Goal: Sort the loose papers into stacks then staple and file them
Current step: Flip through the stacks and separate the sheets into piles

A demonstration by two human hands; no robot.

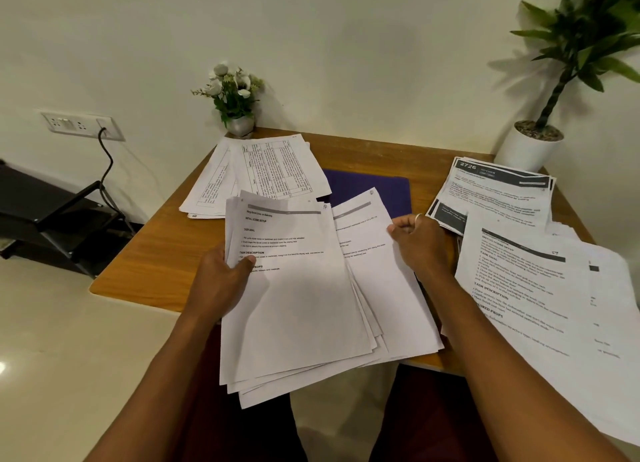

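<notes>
My left hand (221, 281) grips the left edge of a fanned bundle of printed papers (294, 305), held above the near edge of the wooden table (156, 264). My right hand (420, 241) pinches the right edge of a single sheet (367, 246) that sticks out from behind the bundle. A stack of table-printed pages (263, 174) lies at the back left. Two more stacks lie on the right: dark-header pages (495, 191) at the back and text pages (540, 288) nearer me. A purple folder (370, 187) lies flat in the middle, partly covered by papers. No stapler is visible.
A small pot of white flowers (235, 97) stands at the table's back edge. A tall green plant in a white pot (530, 146) sits at the back right corner. A black rack (52, 215) stands left of the table under a wall socket with a cable (104, 160).
</notes>
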